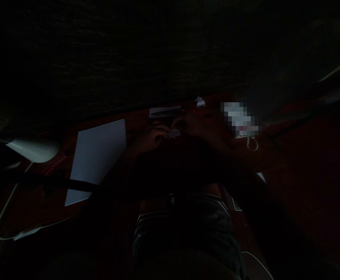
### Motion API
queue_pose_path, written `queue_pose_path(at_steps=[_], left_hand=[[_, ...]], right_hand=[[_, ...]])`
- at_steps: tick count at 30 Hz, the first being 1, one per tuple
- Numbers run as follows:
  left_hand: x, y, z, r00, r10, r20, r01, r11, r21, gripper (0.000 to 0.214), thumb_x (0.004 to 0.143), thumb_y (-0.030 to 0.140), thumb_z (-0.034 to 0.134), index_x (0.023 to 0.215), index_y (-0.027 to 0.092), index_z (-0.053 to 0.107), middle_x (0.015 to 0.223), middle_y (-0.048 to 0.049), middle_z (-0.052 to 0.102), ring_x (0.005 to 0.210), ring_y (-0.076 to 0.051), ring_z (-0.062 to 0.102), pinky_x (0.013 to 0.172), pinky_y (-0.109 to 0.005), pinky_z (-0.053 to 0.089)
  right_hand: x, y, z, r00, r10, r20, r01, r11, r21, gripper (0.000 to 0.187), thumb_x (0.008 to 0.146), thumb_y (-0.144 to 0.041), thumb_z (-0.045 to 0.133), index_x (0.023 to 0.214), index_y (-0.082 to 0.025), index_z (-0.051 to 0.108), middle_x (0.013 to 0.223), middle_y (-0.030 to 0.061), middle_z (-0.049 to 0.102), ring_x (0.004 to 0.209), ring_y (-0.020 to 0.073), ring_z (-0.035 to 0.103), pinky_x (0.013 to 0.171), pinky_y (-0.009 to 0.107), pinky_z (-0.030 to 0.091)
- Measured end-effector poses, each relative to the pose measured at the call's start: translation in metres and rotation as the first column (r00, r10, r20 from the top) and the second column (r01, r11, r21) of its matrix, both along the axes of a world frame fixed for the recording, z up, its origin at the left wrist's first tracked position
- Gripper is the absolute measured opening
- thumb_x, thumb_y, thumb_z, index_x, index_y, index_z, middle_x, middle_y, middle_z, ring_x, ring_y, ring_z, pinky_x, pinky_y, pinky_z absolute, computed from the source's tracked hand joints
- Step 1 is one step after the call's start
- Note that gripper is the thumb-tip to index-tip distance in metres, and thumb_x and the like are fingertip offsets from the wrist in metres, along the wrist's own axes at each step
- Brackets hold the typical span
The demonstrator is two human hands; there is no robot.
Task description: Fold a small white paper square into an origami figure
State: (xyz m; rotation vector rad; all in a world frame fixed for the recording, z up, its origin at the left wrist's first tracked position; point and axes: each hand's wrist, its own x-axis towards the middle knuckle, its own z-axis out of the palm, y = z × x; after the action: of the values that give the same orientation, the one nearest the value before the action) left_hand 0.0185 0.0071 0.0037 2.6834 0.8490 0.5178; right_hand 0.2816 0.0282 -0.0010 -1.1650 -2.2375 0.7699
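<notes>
The scene is very dark. Near the middle, my left hand (152,136) is closed, with its fingertips at a small folded piece of paper (174,133). My right hand (190,124) meets it from the other side, fingers bent in a pinch at the same paper. Just beyond both hands, a dark pointed blade (165,113) with what looks like a red handle (190,111) lies across a paper strip (158,110). A small crumpled white paper (199,102) sits farther back. Fine detail of the fingers is lost in the gloom.
A large white sheet (97,159) lies to the left. Beyond it are a white lamp-like object (35,151) with a cord and a red item (53,163). On the right, a pixelated pale object (240,118) has a white loop (252,144) beside it.
</notes>
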Motion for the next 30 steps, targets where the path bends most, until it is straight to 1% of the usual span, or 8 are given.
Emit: queue_pose_path(at_steps=[6, 10, 14, 17, 20, 23, 27, 30], left_hand=[[0.002, -0.004, 0.002, 1.0, 0.019, -0.018, -0.019, 1.0, -0.005, 0.037, 0.094, 0.0, 0.06, 0.102, 0.027, 0.084, 0.14, -0.0038, 0.086, 0.141, -0.03, 0.069, 0.127, -0.059, 0.051], [0.005, -0.005, 0.001, 1.0, 0.023, 0.007, -0.023, 0.999, -0.032, 0.032, 0.096, 0.002, 0.061, 0.1, 0.027, 0.081, 0.146, -0.0031, 0.084, 0.153, -0.029, 0.064, 0.134, -0.062, 0.048], [0.005, -0.006, -0.003, 0.999, 0.027, 0.044, -0.022, 0.994, -0.108, 0.031, 0.097, 0.004, 0.059, 0.105, 0.025, 0.079, 0.142, -0.0054, 0.085, 0.142, -0.027, 0.075, 0.126, -0.054, 0.058], [0.004, -0.006, -0.005, 0.998, 0.03, 0.05, -0.023, 0.992, -0.124, 0.03, 0.099, 0.005, 0.057, 0.108, 0.024, 0.079, 0.143, -0.0071, 0.084, 0.14, -0.027, 0.077, 0.122, -0.05, 0.062], [0.004, -0.006, -0.006, 0.998, 0.024, 0.053, -0.018, 0.994, -0.106, 0.028, 0.099, 0.006, 0.058, 0.108, 0.023, 0.078, 0.146, -0.0086, 0.082, 0.14, -0.028, 0.077, 0.122, -0.051, 0.062], [0.005, -0.007, -0.006, 0.999, 0.024, 0.046, -0.02, 0.995, -0.098, 0.028, 0.099, 0.006, 0.058, 0.109, 0.023, 0.077, 0.149, -0.0083, 0.081, 0.14, -0.027, 0.076, 0.123, -0.052, 0.061], [0.006, -0.008, -0.005, 0.999, 0.008, 0.045, -0.004, 0.996, -0.085, 0.027, 0.1, 0.006, 0.057, 0.108, 0.024, 0.077, 0.152, -0.0079, 0.079, 0.144, -0.027, 0.075, 0.125, -0.05, 0.06], [0.006, -0.008, -0.005, 0.998, -0.015, 0.063, 0.02, 0.997, -0.078, 0.028, 0.101, 0.006, 0.057, 0.109, 0.023, 0.077, 0.153, -0.0079, 0.079, 0.14, -0.026, 0.076, 0.123, -0.049, 0.061]], right_hand=[[0.001, 0.001, -0.004, 0.999, 0.011, -0.04, -0.011, 1.0, -0.007, 0.023, 0.094, -0.012, 0.069, 0.101, -0.022, 0.088, 0.113, 0.0048, 0.09, 0.106, 0.0212, 0.082, 0.1, 0.033, 0.056], [-0.002, 0.001, -0.008, 0.993, -0.036, -0.113, 0.036, 0.999, -0.006, 0.022, 0.09, -0.012, 0.074, 0.108, -0.02, 0.083, 0.115, 0.0075, 0.089, 0.105, 0.0224, 0.081, 0.095, 0.034, 0.059], [-0.001, 0.002, -0.006, 0.99, -0.076, -0.122, 0.07, 0.996, -0.055, 0.027, 0.088, -0.007, 0.073, 0.111, -0.019, 0.079, 0.117, 0.0097, 0.088, 0.104, 0.0221, 0.082, 0.093, 0.033, 0.061], [0.008, 0.002, 0.0, 0.996, -0.024, -0.083, 0.012, 0.99, -0.139, 0.027, 0.086, -0.003, 0.071, 0.105, -0.018, 0.082, 0.115, 0.0099, 0.089, 0.103, 0.0221, 0.082, 0.094, 0.033, 0.063], [0.02, 0.0, 0.008, 0.992, 0.088, -0.086, -0.105, 0.967, -0.232, 0.031, 0.083, -0.006, 0.08, 0.109, -0.021, 0.085, 0.121, 0.0077, 0.089, 0.108, 0.0229, 0.083, 0.096, 0.034, 0.065], [0.028, -0.001, 0.012, 0.983, 0.135, -0.127, -0.166, 0.945, -0.282, 0.038, 0.08, -0.004, 0.082, 0.114, -0.021, 0.087, 0.124, 0.007, 0.089, 0.11, 0.0228, 0.082, 0.098, 0.034, 0.066], [0.028, -0.002, 0.015, 0.986, 0.163, -0.045, -0.169, 0.954, -0.249, 0.038, 0.081, -0.001, 0.079, 0.111, -0.021, 0.09, 0.122, 0.0055, 0.09, 0.11, 0.0225, 0.083, 0.099, 0.033, 0.064], [0.026, -0.003, 0.018, 0.984, 0.176, 0.017, -0.168, 0.964, -0.207, 0.029, 0.089, -0.004, 0.075, 0.107, -0.02, 0.091, 0.12, 0.0056, 0.091, 0.111, 0.0225, 0.082, 0.103, 0.034, 0.061]])
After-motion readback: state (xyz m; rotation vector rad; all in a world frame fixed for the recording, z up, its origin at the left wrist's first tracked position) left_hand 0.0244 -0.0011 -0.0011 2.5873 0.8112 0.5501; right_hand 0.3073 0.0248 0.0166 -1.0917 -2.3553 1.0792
